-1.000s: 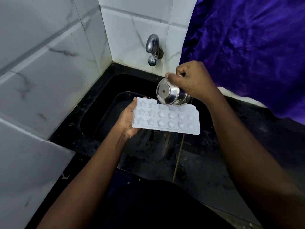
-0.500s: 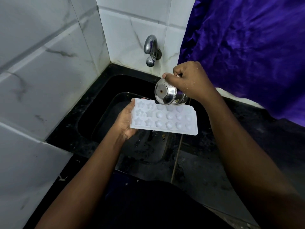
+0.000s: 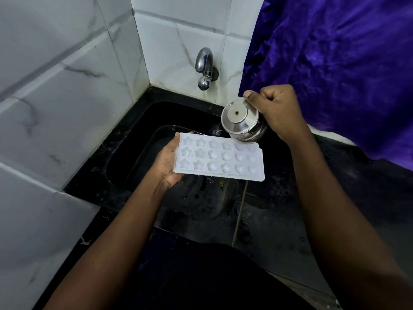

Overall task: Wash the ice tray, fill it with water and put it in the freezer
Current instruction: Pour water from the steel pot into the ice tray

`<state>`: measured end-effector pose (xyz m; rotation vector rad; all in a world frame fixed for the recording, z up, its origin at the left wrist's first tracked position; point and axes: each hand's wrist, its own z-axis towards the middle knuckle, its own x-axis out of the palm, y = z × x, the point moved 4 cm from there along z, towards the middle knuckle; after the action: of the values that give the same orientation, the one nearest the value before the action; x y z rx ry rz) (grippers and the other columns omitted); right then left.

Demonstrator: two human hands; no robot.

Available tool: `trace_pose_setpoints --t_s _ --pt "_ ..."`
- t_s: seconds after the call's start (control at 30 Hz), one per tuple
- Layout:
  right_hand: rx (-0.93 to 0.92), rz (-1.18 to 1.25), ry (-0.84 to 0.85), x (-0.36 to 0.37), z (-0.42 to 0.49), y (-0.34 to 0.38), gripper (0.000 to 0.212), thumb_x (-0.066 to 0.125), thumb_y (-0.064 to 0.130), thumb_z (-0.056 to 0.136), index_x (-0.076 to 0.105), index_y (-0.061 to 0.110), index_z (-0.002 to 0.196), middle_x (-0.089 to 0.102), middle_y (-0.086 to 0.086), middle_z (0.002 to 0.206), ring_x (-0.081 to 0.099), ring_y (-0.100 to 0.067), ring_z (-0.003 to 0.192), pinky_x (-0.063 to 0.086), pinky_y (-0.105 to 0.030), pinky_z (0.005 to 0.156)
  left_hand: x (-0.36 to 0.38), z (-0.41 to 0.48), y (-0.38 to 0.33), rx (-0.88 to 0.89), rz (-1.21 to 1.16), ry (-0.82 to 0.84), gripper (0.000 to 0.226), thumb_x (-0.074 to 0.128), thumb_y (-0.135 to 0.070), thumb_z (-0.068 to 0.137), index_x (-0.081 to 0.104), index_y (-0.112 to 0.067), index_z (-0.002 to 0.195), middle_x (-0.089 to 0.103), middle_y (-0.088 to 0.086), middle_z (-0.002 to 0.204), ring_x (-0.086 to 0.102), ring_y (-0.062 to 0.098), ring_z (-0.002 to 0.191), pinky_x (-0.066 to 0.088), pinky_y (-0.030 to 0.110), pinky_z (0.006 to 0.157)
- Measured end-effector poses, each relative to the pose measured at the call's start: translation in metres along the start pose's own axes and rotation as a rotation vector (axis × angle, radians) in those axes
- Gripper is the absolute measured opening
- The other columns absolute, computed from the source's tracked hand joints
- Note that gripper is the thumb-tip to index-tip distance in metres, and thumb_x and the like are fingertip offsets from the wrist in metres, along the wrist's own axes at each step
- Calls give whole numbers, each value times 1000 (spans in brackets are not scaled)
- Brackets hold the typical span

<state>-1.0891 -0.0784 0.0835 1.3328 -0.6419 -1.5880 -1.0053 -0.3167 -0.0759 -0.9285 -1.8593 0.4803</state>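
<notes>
Gripping the ice tray (image 3: 220, 158) at its nine-o'clock end, the left hand (image 3: 168, 162) levels it over the sink (image 3: 125, 153). At one o'clock, the right hand (image 3: 276, 108) clasps a tipped steel bowl (image 3: 243, 120), seemingly filling; next, pour evenly across cells.

Domestic kitchen wash area. A black sink (image 3: 125, 157) is set in a dark stone counter (image 3: 279, 220). A chrome tap (image 3: 204, 68) projects from the white marble-look tiled wall (image 3: 55, 86) behind the sink. Purple cloth (image 3: 335, 63) hangs right of the tap.
</notes>
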Motion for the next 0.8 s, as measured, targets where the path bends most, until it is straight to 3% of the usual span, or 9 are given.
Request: trace_pose_setpoints --t_s 0.13,0.23,0.63,0.8 --pt "-44 -153 34 -4 -7 3 59 75 37 94 42 4 57 40 -4 50 36 -8 47 33 -30 52 1 -1 -1 0 7 -6 50 44 -54 111 80 -19 114 76 15 130 77 32 112 58 54 95" --pt "-87 -281 69 -1 -12 9 59 74 39 95 43 4 59 44 -20 55 35 -12 50 32 -31 53 3 -1 -1 -3 16 1 56 42 -53 111 87 -21 101 78 13 126 78 30 110 59 52 92" --pt "-122 -422 85 6 -10 9 57 69 42 95 48 3 60 49 -23 57 38 -22 52 36 -37 55 -3 9 0 -31 14 -5 55 45 -54 110 88 -22 97 78 13 125 78 31 111 57 55 96" --pt "-134 -418 70 4 -8 14 56 70 39 96 49 3 59 50 -21 57 38 -19 52 35 -35 54 0 9 -1 -22 -3 5 48 44 -52 111 79 -18 112 78 14 124 79 31 108 59 54 91"
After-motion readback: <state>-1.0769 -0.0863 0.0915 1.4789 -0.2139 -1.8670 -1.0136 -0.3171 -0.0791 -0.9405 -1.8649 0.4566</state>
